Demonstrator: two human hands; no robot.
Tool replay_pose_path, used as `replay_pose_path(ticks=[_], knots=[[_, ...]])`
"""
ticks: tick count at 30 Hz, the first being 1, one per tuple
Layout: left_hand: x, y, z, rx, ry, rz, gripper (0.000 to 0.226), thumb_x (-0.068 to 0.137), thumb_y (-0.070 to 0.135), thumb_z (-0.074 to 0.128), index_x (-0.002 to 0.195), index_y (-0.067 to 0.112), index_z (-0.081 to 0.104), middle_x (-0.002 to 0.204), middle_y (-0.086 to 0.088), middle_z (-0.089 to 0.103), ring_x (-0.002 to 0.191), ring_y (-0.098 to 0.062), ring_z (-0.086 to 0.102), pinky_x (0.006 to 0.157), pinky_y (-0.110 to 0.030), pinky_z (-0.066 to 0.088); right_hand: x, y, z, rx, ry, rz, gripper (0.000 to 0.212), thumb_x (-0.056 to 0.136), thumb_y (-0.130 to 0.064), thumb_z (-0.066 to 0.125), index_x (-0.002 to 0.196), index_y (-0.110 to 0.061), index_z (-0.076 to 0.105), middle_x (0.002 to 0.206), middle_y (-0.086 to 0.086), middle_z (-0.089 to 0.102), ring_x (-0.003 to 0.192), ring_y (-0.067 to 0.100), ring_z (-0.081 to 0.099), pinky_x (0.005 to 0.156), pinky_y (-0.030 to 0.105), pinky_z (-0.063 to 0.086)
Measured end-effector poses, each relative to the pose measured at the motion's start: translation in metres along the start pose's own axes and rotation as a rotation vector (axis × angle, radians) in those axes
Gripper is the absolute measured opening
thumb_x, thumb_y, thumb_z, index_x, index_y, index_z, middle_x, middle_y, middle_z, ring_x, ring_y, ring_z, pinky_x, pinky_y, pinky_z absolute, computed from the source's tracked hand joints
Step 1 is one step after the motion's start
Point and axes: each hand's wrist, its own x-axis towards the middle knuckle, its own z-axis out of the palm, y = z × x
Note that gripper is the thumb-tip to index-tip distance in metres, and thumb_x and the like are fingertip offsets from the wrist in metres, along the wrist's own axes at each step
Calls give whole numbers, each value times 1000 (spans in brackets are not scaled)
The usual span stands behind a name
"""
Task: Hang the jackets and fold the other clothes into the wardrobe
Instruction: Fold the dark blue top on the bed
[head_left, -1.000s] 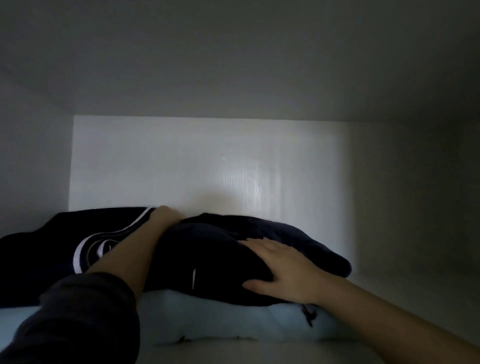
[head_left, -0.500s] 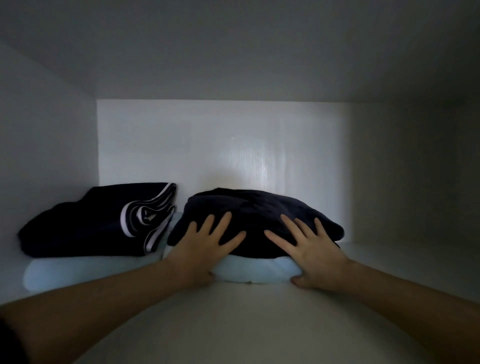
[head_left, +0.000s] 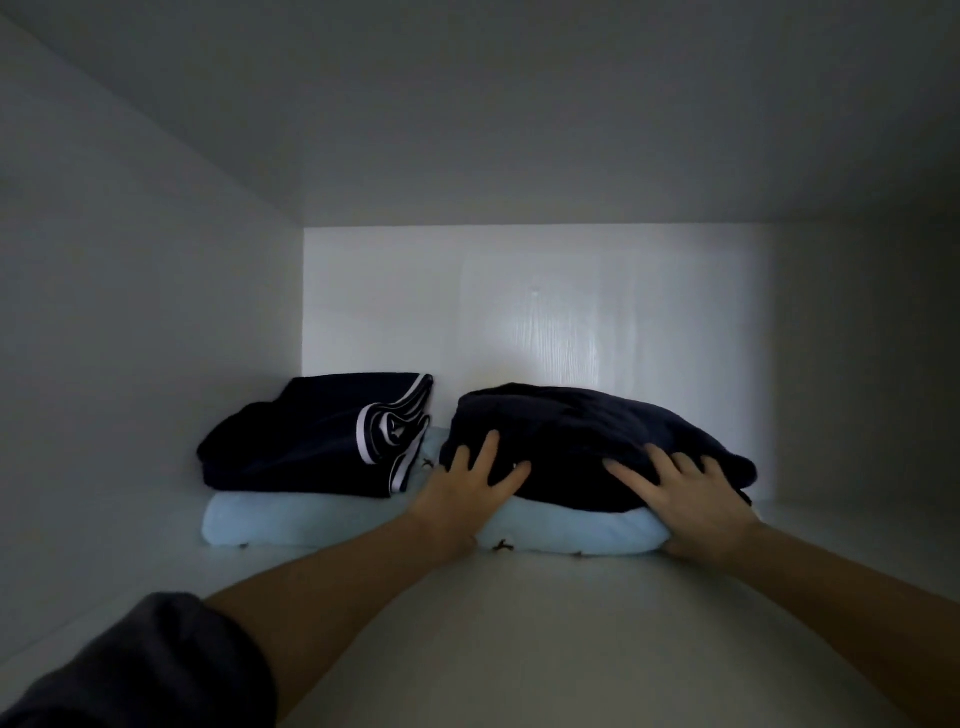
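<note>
A folded dark navy garment (head_left: 582, 431) lies on top of a folded light blue garment (head_left: 322, 519) inside a white wardrobe compartment. My left hand (head_left: 465, 483) rests flat on its left front edge with the fingers spread. My right hand (head_left: 685, 499) lies flat on its right front part, fingers spread, the palm reaching down to the light blue fold. To the left, a second folded navy garment with white stripes (head_left: 317, 441) sits on the same light blue layer.
The white shelf floor (head_left: 519, 639) stretches toward me in front of the pile. The compartment's left wall (head_left: 130, 338), back panel (head_left: 519, 312) and ceiling close it in. Bare shelf lies to the right of the pile, in shadow.
My view has pulled back from the pile. My left arm, earlier reaching between the two navy garments, now lies with its hand flat on the front; the right hand stays on the garment.
</note>
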Motion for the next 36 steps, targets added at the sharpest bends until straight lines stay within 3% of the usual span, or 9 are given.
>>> replay_pose_path(ticks=[4, 8, 11, 13, 15, 21, 28, 30, 36], knots=[[0, 9, -7, 10, 4, 26, 85, 90, 12, 56, 152, 26, 0, 156, -25, -8, 136, -43, 22, 98, -51, 41, -3, 6, 1, 53, 77, -18, 116, 20, -26, 91, 126, -26, 44, 90, 15, 63, 63, 32, 62, 47, 42, 50], [-8, -27, -14, -162, 207, 98, 80, 87, 43, 55, 151, 25, 12, 158, -16, 10, 143, -33, 19, 112, -51, 26, -7, 8, 2, 48, 42, 3, 115, 22, -34, 88, 128, -27, 43, 97, 15, 61, 72, 33, 64, 51, 47, 52], [-10, -100, -32, -367, 492, -135, 59, 90, 49, 36, 145, 25, 32, 151, -8, 35, 141, -27, 30, 115, -50, 21, -3, 10, -25, 217, -26, -54, 81, 57, -64, 61, 130, -36, 37, 142, 10, 31, 135, 37, 34, 100, 67, 32], [-2, -153, -33, -498, 303, -384, 52, 97, 49, 28, 143, 26, 38, 149, -4, 40, 140, -23, 31, 117, -48, 17, 10, 2, -49, 545, 16, -100, 42, 79, -54, 54, 116, -38, 42, 148, -5, 24, 144, 19, 17, 115, 58, 13], [10, -192, -23, -538, 100, -513, 59, 93, 57, 20, 139, 29, 43, 147, -4, 44, 136, -24, 36, 114, -46, 22, 40, -17, -73, 777, 134, -119, 25, 92, -44, 50, 113, -39, 40, 134, -12, 44, 130, 13, 40, 112, 48, 27], [72, -211, 24, -496, -185, -401, 77, 74, 88, 20, 140, 50, 34, 151, 4, 36, 139, -26, 30, 114, -55, 15, 161, -42, -70, 835, -208, -10, 76, 84, -80, 11, 148, -42, 23, 156, -9, 24, 148, 21, 12, 118, 54, -2], [99, -187, 90, -564, -362, -322, 77, 67, 91, 26, 136, 61, 7, 159, 5, 6, 143, -37, 5, 109, -65, 8, 185, -55, -39, 793, -486, -34, 71, 92, -70, 15, 150, -31, 26, 158, 0, 24, 146, 24, 18, 119, 47, -1], [96, -189, 81, -599, -347, -257, 59, 87, 69, 27, 134, 56, -7, 160, 2, 3, 144, -36, 6, 113, -55, 11, 179, -55, -47, 796, -480, -37, 81, 85, -77, 14, 151, -30, 24, 158, 0, 22, 146, 25, 16, 119, 45, 0], [66, -230, 85, -694, -341, -499, 80, 60, 89, 8, 135, 62, 7, 160, 8, 7, 146, -26, 9, 118, -50, 5, 179, -54, -45, 673, -432, -114, 142, 31, -102, -9, 151, -33, 22, 159, 0, 20, 147, 30, 11, 118, 50, -3]])
